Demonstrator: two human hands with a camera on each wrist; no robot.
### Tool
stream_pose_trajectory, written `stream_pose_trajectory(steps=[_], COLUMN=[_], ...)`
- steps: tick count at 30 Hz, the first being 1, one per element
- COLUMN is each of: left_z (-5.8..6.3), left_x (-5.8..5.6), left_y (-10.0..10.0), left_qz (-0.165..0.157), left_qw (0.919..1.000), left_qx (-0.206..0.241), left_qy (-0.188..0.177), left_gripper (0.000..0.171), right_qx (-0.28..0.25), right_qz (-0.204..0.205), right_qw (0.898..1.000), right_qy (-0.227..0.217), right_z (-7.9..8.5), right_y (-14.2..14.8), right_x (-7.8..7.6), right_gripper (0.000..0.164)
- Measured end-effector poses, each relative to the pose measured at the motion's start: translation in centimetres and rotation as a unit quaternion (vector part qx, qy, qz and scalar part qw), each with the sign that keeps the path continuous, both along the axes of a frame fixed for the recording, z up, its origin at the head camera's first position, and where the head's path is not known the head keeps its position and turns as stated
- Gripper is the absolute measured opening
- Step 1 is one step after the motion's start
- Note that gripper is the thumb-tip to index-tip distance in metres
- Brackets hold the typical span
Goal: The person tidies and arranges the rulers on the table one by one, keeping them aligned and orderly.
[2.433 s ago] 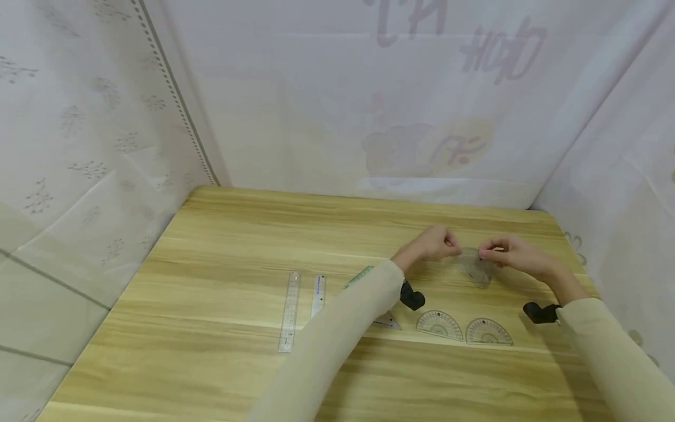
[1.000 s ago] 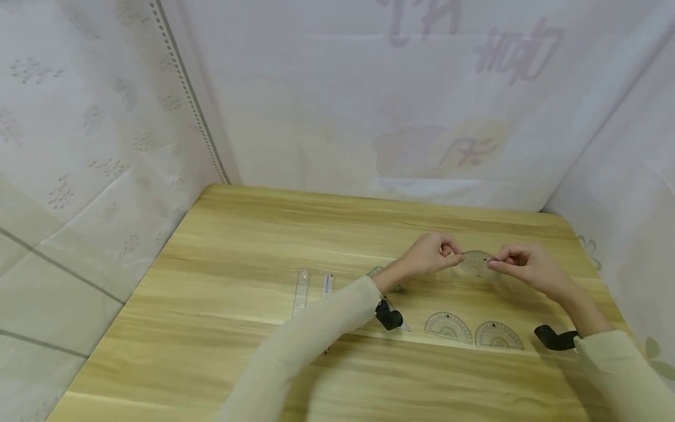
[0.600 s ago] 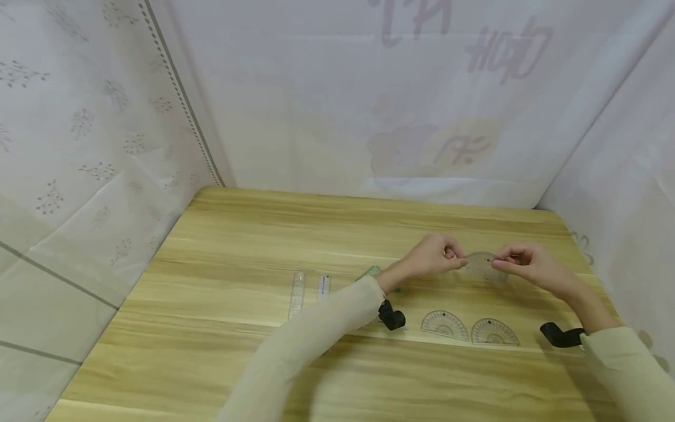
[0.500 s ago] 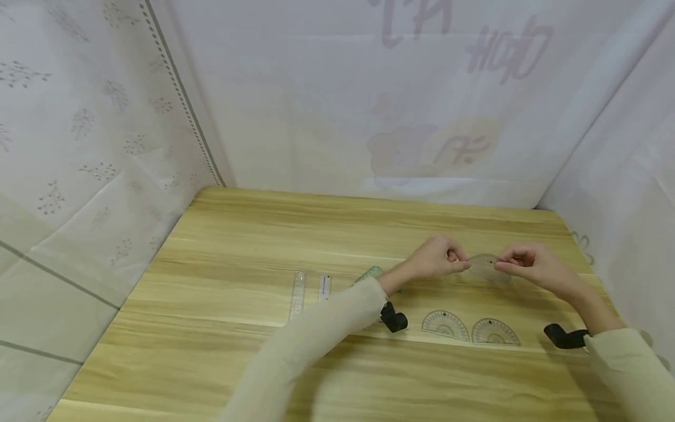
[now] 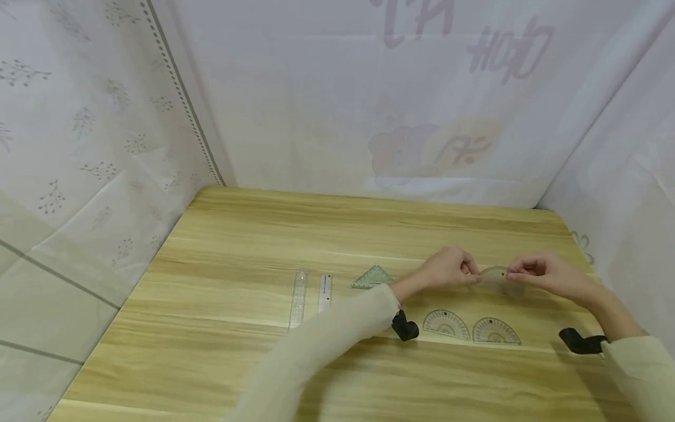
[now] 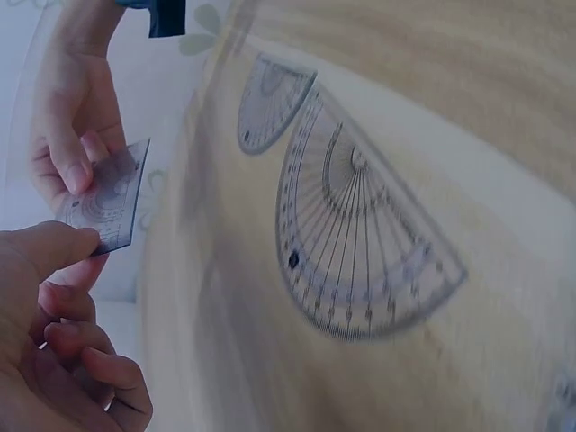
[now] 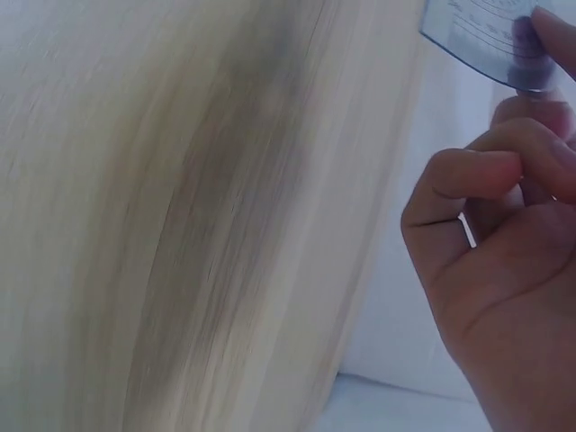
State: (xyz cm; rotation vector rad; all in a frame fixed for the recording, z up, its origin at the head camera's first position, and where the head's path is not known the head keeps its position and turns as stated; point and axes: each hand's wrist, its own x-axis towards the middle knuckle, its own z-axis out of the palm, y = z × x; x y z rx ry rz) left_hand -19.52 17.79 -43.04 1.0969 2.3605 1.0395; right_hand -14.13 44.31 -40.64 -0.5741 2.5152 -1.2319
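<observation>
Between my hands a clear protractor (image 5: pixel 493 276) is held above the right part of the table, its curved edge toward the back. My left hand (image 5: pixel 452 268) pinches its left end between thumb and finger. The thumb and fingertips of my right hand (image 5: pixel 551 278) pinch the right end. In the left wrist view the held protractor (image 6: pixel 108 198) is seen at a slant, with thumbs on its face. Only a corner of that protractor (image 7: pixel 490 36) shows in the right wrist view. Two more protractors lie flat nearer me, a left one (image 5: pixel 446 324) and a right one (image 5: pixel 495 332).
A clear ruler (image 5: pixel 297 299) and a second ruler (image 5: pixel 325 291) lie to the left, partly covered by my left sleeve (image 5: pixel 316 346). A green set square (image 5: pixel 373 278) lies beside my left wrist. White curtains enclose the wooden table (image 5: pixel 253 234) at the back and sides.
The protractor was tilted downward between my hands and has been turned curve-up. Both hands have since shifted slightly right and toward me with it, uncovering more of the green set square.
</observation>
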Motion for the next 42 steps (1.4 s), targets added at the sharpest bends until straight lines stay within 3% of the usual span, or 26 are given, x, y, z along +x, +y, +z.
stream_pose_trajectory(steps=[11,21,32,38,42], left_z=[-0.2,-0.5,-0.9,-1.3,-1.4], left_x=[1.9,3.0,2.6,2.3,2.3], left_y=[1.9,3.0,2.0,1.6,1.3], left_qz=[0.006,0.040,0.066,0.065,0.063], left_qw=[0.9995,0.9961,0.9917,0.9907,0.9905], left_qx=[-0.030,-0.078,-0.110,-0.120,-0.122], left_qy=[0.002,-0.006,0.012,-0.005,-0.007], left_gripper=[0.011,0.010,0.012,0.033,0.035], right_qx=[-0.013,0.014,0.047,0.039,0.022], right_qz=[0.048,0.060,0.050,0.063,0.070], right_qw=[0.999,0.997,0.996,0.996,0.996], right_qy=[-0.020,-0.056,-0.048,-0.052,-0.051], right_z=[-0.4,-0.8,-1.6,-2.0,-2.3], right_y=[2.0,3.2,1.3,0.3,-0.1], right_x=[0.7,1.2,0.3,-0.4,-0.7], right_gripper=[0.016,0.017,0.009,0.007,0.006])
